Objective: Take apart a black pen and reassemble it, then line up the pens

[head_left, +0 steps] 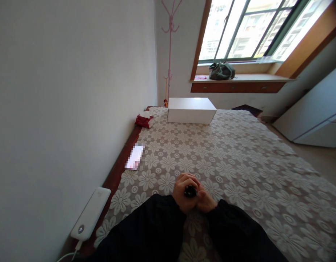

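Observation:
Both my hands meet just above the flower-patterned bed cover (239, 163), near its front edge. My left hand (183, 194) wraps around a small black object (190, 190), too small to identify. My right hand (206, 201) touches the same object from the right with curled fingers. Both arms wear dark sleeves. Most of the black object is hidden by my fingers.
A white box (191, 110) stands at the bed's far end, a red packet (144, 121) left of it. A phone (134, 157) lies near the left edge; a white power bank (90, 214) sits by the wall. A pink coat stand (170, 47), a bag (221, 71) on the windowsill, white cabinet (312, 112) at right.

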Demonstrator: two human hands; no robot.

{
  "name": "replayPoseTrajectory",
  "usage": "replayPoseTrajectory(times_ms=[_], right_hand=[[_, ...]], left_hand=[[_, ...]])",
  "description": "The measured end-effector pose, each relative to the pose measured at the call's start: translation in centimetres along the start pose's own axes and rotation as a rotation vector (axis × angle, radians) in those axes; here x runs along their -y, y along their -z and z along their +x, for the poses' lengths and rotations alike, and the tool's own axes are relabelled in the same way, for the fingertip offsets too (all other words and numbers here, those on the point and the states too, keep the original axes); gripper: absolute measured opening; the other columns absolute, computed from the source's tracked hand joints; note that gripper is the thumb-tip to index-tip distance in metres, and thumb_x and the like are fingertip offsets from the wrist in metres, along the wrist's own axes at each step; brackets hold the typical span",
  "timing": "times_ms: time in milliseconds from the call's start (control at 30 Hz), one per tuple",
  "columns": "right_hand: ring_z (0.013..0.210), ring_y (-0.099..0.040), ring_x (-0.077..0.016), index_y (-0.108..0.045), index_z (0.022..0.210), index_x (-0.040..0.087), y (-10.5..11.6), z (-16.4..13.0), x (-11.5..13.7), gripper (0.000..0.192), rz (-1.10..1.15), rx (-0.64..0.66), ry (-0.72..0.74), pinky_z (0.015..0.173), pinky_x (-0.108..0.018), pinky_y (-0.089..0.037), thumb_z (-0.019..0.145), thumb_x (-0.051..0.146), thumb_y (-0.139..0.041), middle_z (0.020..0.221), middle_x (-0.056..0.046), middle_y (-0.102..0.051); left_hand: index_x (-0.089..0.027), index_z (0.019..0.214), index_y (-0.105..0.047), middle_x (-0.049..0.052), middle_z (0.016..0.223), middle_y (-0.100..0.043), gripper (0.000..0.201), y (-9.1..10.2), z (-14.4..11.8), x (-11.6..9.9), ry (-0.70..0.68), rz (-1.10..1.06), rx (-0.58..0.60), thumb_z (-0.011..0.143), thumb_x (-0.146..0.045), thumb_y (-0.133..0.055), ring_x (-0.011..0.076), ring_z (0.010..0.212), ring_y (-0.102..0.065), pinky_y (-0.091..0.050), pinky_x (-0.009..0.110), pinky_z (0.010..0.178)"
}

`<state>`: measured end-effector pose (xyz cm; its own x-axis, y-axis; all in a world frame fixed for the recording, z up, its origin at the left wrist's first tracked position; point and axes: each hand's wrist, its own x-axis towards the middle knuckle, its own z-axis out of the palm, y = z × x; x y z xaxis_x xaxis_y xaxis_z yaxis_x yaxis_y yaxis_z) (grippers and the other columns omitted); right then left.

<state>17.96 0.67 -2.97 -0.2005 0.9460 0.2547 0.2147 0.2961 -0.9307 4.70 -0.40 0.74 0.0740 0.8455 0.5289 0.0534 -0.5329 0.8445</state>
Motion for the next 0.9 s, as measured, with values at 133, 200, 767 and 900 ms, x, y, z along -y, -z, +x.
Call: replayPoseTrajectory(times_ms=[133,200,767,900], right_hand=[[0.084,-0.071,-0.0301,-0.071,0.092,0.026,0.1,-0.6,0.3,0.029,-0.007,0.062,-0.013,0.069,-0.046,-0.066,0.068,0.041,-0.078,0.089,-0.007,-0.07],[0.081,-0.07,-0.0308,-0.068,0.096,0.027,-0.8,-0.9,0.6,0.046,-0.025,-0.045,-0.036,0.065,-0.048,-0.066,0.062,0.055,-0.083,0.087,-0.008,-0.067],[0.06,-0.066,-0.0269,-0.072,0.067,0.027,1.6,0.6,1.6,0.005,0.035,0.141,-0.019,0.052,-0.038,-0.059,0.071,0.028,-0.069,0.064,-0.003,-0.068],[0.071,-0.07,-0.0291,-0.077,0.083,0.03,1.6,0.0,0.3,0.013,-0.029,0.072,-0.055,0.058,-0.04,-0.062,0.072,0.032,-0.072,0.077,-0.003,-0.073]], left_hand=[[-0.022,0.073,-0.069,0.009,0.087,-0.074,0.039,-0.1,-0.4,-0.1,-0.049,0.007,0.045,0.08,-0.06,-0.073,0.0275,0.103,-0.066,-0.049,0.05,0.102],[-0.023,0.075,-0.071,0.008,0.088,-0.076,0.038,-0.2,-0.6,-0.1,-0.075,0.027,0.1,0.079,-0.06,-0.075,0.0281,0.103,-0.067,-0.047,0.051,0.105],[-0.024,0.131,-0.06,0.011,0.135,-0.062,0.067,-0.1,0.0,-0.1,0.107,0.022,0.166,0.07,-0.031,-0.086,0.0307,0.125,-0.058,-0.047,0.049,0.109],[-0.025,0.13,-0.061,0.01,0.132,-0.064,0.056,-0.2,0.0,-0.4,0.055,0.025,0.183,0.078,-0.032,-0.08,0.029,0.124,-0.059,-0.048,0.047,0.108]])
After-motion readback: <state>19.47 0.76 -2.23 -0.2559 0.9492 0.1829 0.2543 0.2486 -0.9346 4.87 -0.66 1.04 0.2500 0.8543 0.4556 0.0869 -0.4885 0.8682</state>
